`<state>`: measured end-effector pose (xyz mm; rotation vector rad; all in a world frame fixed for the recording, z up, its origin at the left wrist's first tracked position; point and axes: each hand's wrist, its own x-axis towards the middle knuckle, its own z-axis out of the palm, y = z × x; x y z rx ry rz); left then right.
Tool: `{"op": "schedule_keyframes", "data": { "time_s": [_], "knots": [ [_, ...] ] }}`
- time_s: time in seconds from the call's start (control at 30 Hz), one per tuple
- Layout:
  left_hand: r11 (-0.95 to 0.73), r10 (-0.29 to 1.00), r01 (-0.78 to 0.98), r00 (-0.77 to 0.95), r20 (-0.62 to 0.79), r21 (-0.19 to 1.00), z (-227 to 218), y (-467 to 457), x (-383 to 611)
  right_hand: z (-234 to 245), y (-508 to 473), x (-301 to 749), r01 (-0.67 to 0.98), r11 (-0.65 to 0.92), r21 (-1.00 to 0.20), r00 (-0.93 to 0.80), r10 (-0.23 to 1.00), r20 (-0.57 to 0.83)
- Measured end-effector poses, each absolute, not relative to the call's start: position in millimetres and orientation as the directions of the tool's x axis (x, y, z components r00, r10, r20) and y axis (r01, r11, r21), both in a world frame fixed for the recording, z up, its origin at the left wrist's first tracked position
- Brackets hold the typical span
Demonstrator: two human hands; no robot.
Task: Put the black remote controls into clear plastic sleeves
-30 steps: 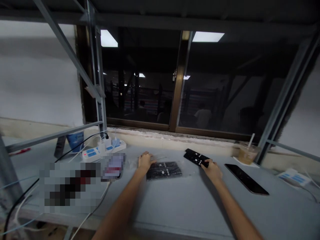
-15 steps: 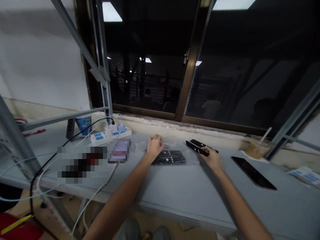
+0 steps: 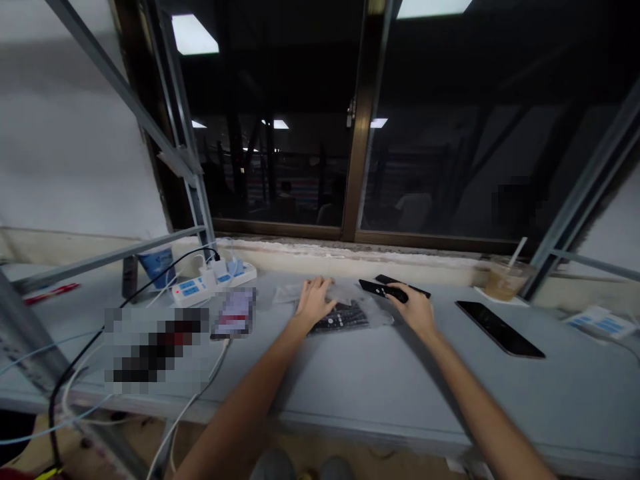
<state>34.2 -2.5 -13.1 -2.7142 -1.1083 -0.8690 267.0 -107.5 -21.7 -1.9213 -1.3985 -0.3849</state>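
My right hand [image 3: 419,312] is closed around the near end of a slim black remote control [image 3: 381,291], held tilted just above the table. Behind it lies a second black remote [image 3: 419,291], partly hidden by the held one. My left hand [image 3: 315,303] rests on a clear plastic bag [image 3: 286,293], its fingers stretched forward and the thumb apart. Beneath and beside that hand, black remotes with pale buttons [image 3: 345,319] show through the wrinkled plastic; how many, I cannot tell.
At the left are a white power strip [image 3: 193,288] with plugs and cables, a blue cup [image 3: 157,267] and a phone [image 3: 236,313] on a cable. To the right are a black phone [image 3: 500,330] and a drink cup with straw [image 3: 505,280]. The grey table [image 3: 360,387] meets a window ledge.
My left hand's fingers have gone from curled to spread over the bag, and the plastic has shifted. My right hand keeps hold of the remote. The head view has turned slightly.
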Motion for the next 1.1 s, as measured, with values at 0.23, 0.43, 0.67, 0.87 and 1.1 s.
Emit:
{"op": "schedule_keyframes", "data": {
  "time_s": [0.23, 0.43, 0.67, 0.87, 1.1],
  "knots": [
    [-0.757, 0.621, 0.637, 0.629, 0.468, 0.147, -20, -2, 33, -26, -111, 264, 0.936, -0.036, -0.350, 0.262, 0.737, 0.624],
    [-0.759, 0.642, 0.611, 0.646, 0.413, 0.226, -21, -8, 34, -32, -109, 260, 0.908, 0.049, -0.415, 0.220, 0.789, 0.574],
    [-0.741, 0.666, 0.614, 0.624, 0.408, 0.271, -19, -9, 33, -31, -108, 257, 0.901, 0.055, -0.430, 0.229, 0.782, 0.579],
    [-0.727, 0.685, 0.630, 0.628, 0.369, 0.275, -19, -11, 33, -32, -107, 256, 0.898, 0.087, -0.432, 0.199, 0.794, 0.574],
    [-0.705, 0.700, 0.662, 0.590, 0.401, 0.257, -19, -9, 33, -24, -110, 257, 0.935, 0.099, -0.340, 0.145, 0.770, 0.621]
  ]
}}
